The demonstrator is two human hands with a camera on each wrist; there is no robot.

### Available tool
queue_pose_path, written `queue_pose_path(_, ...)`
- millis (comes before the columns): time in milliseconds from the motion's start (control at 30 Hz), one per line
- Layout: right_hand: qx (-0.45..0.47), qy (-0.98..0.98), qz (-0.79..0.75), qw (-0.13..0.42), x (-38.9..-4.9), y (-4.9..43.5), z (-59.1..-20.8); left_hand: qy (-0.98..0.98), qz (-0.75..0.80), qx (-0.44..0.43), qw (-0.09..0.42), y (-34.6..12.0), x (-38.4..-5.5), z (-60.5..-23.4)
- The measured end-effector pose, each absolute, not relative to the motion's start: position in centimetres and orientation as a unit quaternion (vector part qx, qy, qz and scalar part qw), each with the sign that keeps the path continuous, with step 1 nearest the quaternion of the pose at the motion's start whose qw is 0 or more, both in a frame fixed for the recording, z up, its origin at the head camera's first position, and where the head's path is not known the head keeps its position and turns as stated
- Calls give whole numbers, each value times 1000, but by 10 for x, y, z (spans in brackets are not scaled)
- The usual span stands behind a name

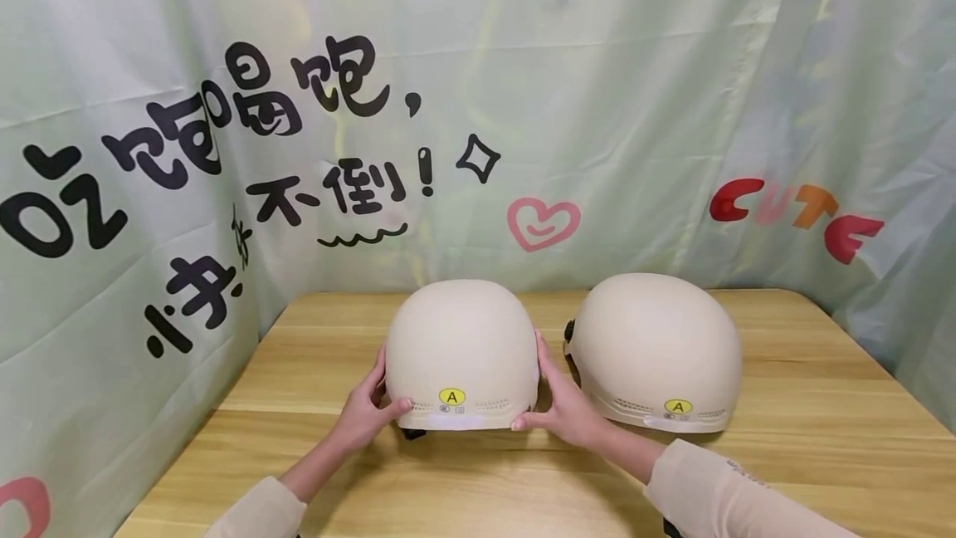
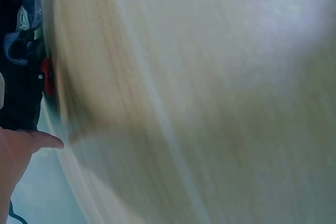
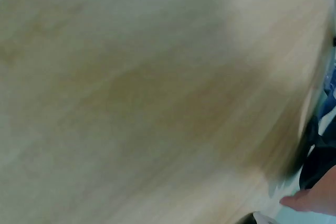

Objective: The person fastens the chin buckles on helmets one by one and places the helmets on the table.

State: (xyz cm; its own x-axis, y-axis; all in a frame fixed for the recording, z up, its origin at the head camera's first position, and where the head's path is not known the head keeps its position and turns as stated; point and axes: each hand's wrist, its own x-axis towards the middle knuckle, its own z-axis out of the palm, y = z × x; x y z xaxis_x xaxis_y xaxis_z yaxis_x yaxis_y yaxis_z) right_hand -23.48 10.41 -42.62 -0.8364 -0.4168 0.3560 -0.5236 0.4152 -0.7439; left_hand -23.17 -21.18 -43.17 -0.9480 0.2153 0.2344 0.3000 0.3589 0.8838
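Both hands hold a cream-coloured half helmet (image 1: 461, 339) from its two sides, with its yellow "A" sticker facing me. My left hand (image 1: 368, 405) has its thumb on the lower front rim and its fingers round the left side. On the other side my right hand (image 1: 563, 405) grips likewise, thumb at the rim's right corner. A black strap piece shows under the left rim. In the left wrist view, dark lining and a red buckle (image 2: 47, 76) appear beside my thumb. To the right, a second matching helmet (image 1: 660, 351) rests on the table, turned slightly.
The wood-grain table (image 1: 299, 355) has rounded far corners. Behind and at both sides hangs a pale green printed curtain (image 1: 635, 123) with lettering, a pink heart and the word "CUTE". The second helmet stands just beyond my right hand and forearm.
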Motion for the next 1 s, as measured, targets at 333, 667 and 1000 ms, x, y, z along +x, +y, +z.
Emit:
queue_pose_path(333,256,-870,414,82,-230,98,-433,-855,-494,-155,35,-220,-230,-439)
queue_pose_path(667,220,-874,428,67,-227,90,-438,-880,-448,-153,36,-226,-231,-446)
queue_pose_path(1000,216,-863,452,64,-226,85,-442,-885,-443,-142,25,-226,-233,-449)
